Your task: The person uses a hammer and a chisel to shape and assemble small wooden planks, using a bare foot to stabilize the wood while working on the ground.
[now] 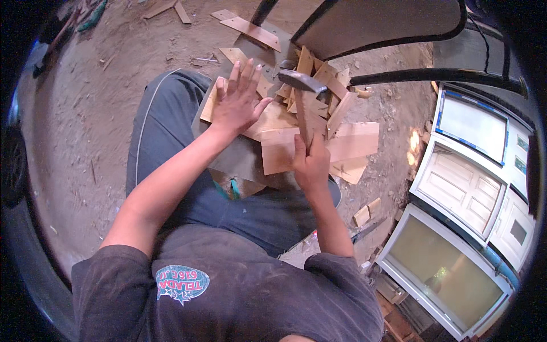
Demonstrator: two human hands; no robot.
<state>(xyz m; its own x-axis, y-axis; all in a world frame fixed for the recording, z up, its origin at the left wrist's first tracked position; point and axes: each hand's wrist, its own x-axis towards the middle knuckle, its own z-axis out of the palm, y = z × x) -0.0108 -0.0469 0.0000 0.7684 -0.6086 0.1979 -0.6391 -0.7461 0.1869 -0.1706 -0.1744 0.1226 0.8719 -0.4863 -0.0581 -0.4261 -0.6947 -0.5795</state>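
Observation:
My right hand (pixel 312 164) is wrapped round the wooden handle of a hammer (pixel 303 81), its dark metal head pointing away from me. Under and beside that hand lies a pale rectangular board (pixel 356 141). My left hand (pixel 236 107), fingers spread, rests on or just over light wooden pieces (pixel 273 121); contact under the palm is hidden. Beyond the hammer head is a jumbled heap of short cut wood pieces (pixel 305 61), some with slanted ends. The pieces lie on a grey flat surface (pixel 236 157) in front of my legs.
Black metal chair legs (pixel 439 75) and a seat stand close on the far right. Framed white panels or doors (pixel 461 182) lean at the right. More wood strips (pixel 250 33) lie at the far side, over dirt ground (pixel 102 131). A dark tyre (pixel 14 165) shows at the left.

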